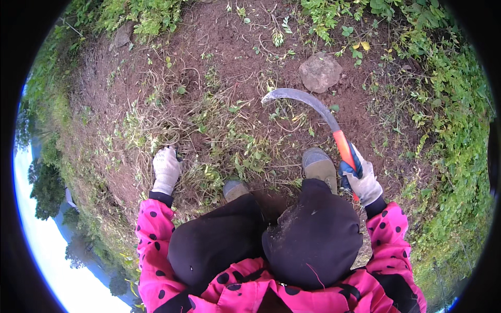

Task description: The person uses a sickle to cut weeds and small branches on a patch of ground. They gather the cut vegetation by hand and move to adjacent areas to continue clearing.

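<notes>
My right hand, in a pale glove with a dark palm side, is wrapped round the orange handle of a sickle. Its curved grey blade arcs up and to the left over bare soil, the tip apart from the heap. On the left, my left hand, gloved the same way, is curled closed at the edge of a heap of pulled vines and weeds. Its fingers point down and away, so what they hold, if anything, is hidden.
A flat grey stone lies just beyond the blade, and another stone sits far left. Low green plants border the reddish soil on the right and far side. My boots stand close to the heap.
</notes>
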Tool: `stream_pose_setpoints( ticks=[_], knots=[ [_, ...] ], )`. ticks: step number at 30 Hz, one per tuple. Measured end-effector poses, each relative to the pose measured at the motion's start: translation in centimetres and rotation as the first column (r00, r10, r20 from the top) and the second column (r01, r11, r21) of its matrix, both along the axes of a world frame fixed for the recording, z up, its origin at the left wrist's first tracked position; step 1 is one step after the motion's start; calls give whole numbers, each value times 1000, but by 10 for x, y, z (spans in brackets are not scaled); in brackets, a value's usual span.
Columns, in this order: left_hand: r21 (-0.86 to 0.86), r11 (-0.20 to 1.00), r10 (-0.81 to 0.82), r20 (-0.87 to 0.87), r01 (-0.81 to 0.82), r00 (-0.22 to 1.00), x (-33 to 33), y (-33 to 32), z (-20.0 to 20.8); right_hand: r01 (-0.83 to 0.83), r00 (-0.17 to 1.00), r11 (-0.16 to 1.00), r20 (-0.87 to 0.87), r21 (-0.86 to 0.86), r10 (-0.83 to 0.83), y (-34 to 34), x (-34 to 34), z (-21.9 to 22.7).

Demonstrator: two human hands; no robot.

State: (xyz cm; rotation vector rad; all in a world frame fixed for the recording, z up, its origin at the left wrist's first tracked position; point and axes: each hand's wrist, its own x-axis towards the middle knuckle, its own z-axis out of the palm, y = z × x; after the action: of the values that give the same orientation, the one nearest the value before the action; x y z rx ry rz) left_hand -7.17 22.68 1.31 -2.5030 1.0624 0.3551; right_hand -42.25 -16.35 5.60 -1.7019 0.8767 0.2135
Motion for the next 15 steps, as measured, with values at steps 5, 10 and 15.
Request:
stream_pose_setpoints(
  ticks=[5,10,15],
  knots=[
    [-72,997,-28,-139,18,990,-10,-46,47,-28,981,973,180,-230,70,1,75,-36],
    [-330,936,-188,-166,125,968,-49,-160,103,145,977,952,112,271,-181,22,125,-44],
    [-475,852,-235,25,218,972,-21,-227,43,281,932,926,157,252,-326,23,106,-41]
  ],
)
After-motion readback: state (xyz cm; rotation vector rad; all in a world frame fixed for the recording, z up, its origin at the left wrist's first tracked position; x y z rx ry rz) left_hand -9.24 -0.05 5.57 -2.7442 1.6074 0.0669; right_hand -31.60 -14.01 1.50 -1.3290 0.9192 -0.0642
